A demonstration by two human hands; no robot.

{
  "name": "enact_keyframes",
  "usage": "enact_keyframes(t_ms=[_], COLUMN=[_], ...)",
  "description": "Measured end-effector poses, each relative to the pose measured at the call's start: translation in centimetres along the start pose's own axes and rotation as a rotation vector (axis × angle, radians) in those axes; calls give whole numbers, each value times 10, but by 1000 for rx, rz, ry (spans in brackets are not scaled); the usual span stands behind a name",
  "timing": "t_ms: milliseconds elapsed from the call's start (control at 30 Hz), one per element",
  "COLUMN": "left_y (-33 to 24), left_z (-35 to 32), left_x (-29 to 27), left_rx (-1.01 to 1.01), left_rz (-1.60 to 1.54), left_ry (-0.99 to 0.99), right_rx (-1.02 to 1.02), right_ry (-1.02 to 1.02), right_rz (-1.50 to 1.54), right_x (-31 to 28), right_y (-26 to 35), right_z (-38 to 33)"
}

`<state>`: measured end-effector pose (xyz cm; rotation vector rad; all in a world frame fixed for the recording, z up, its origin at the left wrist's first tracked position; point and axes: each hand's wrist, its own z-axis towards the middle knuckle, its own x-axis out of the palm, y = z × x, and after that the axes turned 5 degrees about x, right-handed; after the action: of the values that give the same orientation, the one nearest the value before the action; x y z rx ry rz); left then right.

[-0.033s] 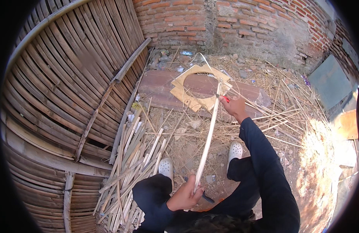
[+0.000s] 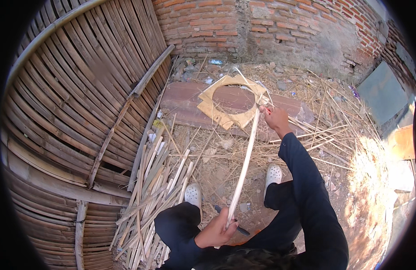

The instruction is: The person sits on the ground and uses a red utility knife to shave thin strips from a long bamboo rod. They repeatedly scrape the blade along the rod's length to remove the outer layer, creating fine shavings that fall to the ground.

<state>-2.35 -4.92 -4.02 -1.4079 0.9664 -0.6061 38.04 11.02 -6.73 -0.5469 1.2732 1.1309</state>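
A long pale bamboo strip (image 2: pixel 245 166) runs from near my body up to a yellowish wooden board (image 2: pixel 223 120) with a large round hole. My left hand (image 2: pixel 216 228) is closed around the strip's near end. Toward its far end, my right hand (image 2: pixel 277 119) is closed on a small knife with a red handle (image 2: pixel 267 109), held against the strip; the blade is mostly hidden. Thin shavings (image 2: pixel 240 74) curl up around the strip's far end. A dark, narrow object (image 2: pixel 242 231) shows on both sides of my left hand; I cannot tell what it is.
The holed board lies on a brown plank (image 2: pixel 178 96). Many cut strips (image 2: pixel 149 198) are heaped left of my feet, beside a bamboo slat wall (image 2: pixel 82 90). Loose strips and shavings (image 2: pixel 325 130) litter the right. A brick wall (image 2: pixel 289 31) closes the far side.
My right hand and the knife have moved slightly away from me, along the strip toward its far end. The strip's upper part has shifted a little right. My left hand keeps its grip.
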Motion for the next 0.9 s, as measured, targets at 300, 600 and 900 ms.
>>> enact_keyframes(t_ms=[300, 600, 900], left_y=[9, -4, -36], left_z=[-23, 1, 90], left_x=[36, 32, -5], left_rx=[-125, -122, -74], left_rz=[-242, -421, -747], left_ry=[-167, -185, -187], right_rx=[37, 324, 233], right_ry=[206, 527, 315], right_rz=[456, 1550, 1406], right_x=[10, -26, -44], right_y=[6, 96, 102], right_z=[2, -56, -38])
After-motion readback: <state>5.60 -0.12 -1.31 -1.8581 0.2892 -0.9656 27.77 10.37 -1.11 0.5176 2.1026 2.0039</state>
